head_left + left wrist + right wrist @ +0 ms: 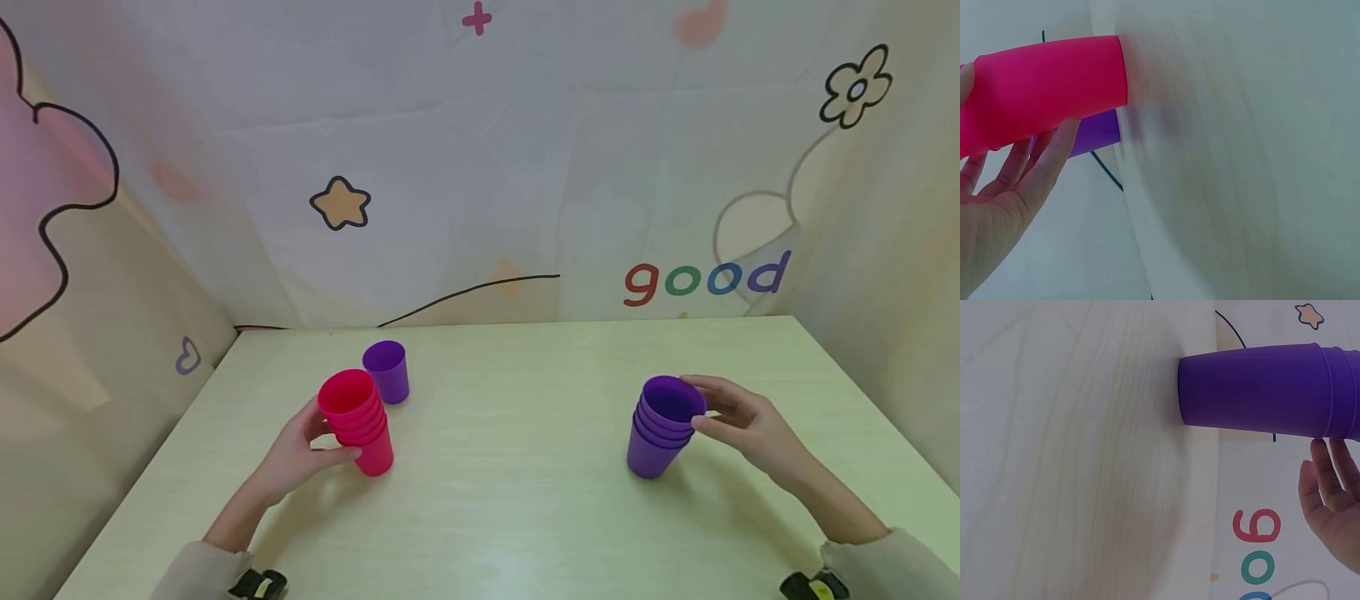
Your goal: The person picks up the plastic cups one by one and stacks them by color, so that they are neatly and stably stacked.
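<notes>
In the head view, my left hand (303,454) holds a stack of nested pink cups (372,450) on the left side of the table, thumb on the near side and fingers behind. The left wrist view shows the pink cup (1054,84) on its side in the picture, its base right at the tabletop. My right hand (750,425) grips a stack of purple cups (656,450) near its upper rims, thumb in front and fingers at the back. The purple stack's base (1222,390) meets the table. Behind the pink stack stands a single purple cup (393,379).
Both stacks stand on a pale wood-grain table (510,467). A printed cloth (465,183) hangs behind the table and along its sides. Black wrist straps (258,583) sit over both sleeves.
</notes>
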